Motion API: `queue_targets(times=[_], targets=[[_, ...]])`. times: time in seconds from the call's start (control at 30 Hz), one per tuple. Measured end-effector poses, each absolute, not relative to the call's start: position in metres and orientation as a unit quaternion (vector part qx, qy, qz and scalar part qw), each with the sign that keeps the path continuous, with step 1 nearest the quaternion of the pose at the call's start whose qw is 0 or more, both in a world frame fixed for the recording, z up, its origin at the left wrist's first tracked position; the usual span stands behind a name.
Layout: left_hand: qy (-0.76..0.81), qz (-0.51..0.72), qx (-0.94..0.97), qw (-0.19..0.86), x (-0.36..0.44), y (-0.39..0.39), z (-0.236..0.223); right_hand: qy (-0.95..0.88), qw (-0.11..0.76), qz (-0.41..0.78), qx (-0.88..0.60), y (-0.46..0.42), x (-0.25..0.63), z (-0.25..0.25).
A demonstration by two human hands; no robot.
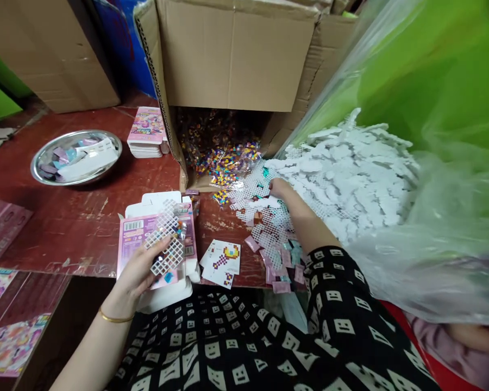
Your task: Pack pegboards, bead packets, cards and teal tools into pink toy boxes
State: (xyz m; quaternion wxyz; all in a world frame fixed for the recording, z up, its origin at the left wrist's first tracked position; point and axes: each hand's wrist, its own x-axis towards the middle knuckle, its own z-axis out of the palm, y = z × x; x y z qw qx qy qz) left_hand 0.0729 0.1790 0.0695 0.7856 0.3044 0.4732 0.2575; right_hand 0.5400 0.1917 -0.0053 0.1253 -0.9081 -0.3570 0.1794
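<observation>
My left hand [140,269] is closed around a white plastic grid [165,239] and a clear packet of coloured pieces [181,231]. It holds them above open pink-and-white boxes [136,231] at the table's front edge. My right hand [280,188] reaches to the left side of the white grid pile. Its fingers are curled against loose white grids [252,184], and their tips are partly hidden, so what they grip is unclear. Just left of there lie clear packets of coloured beads [228,171]. Printed pattern cards [222,263] rest between my hands, and small pink sachets [281,287] lie nearer my body.
A cardboard box [236,54] full of bead packets stands open ahead. At left are a metal bowl [76,182] of sachets and stacked pink cards [146,127]. A plastic bag [436,260] with a big heap of white pieces [350,174] fills the right.
</observation>
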Motion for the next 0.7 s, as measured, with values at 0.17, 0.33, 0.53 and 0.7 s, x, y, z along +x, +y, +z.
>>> queue_targets(times=[0.17, 0.33, 0.53, 0.7], targets=[[0.448, 0.257, 0.285, 0.808, 0.078, 0.175, 0.067, -0.402, 0.041, 0.154, -0.902, 0.200, 0.550, -0.019], [0.427, 0.297, 0.292, 0.803, 0.083, 0.175, 0.063, -0.401, 0.254, 0.032, -0.880, 0.185, 0.572, 0.018], [0.402, 0.293, 0.323, 0.805, 0.097, 0.170, 0.053, -0.494, 0.582, 0.219, -0.608, 0.165, 0.421, 0.075], [0.369, 0.314, 0.343, 0.805, 0.103, 0.158, 0.047, -0.643, 0.516, 0.221, -0.521, 0.165, 0.272, 0.068]])
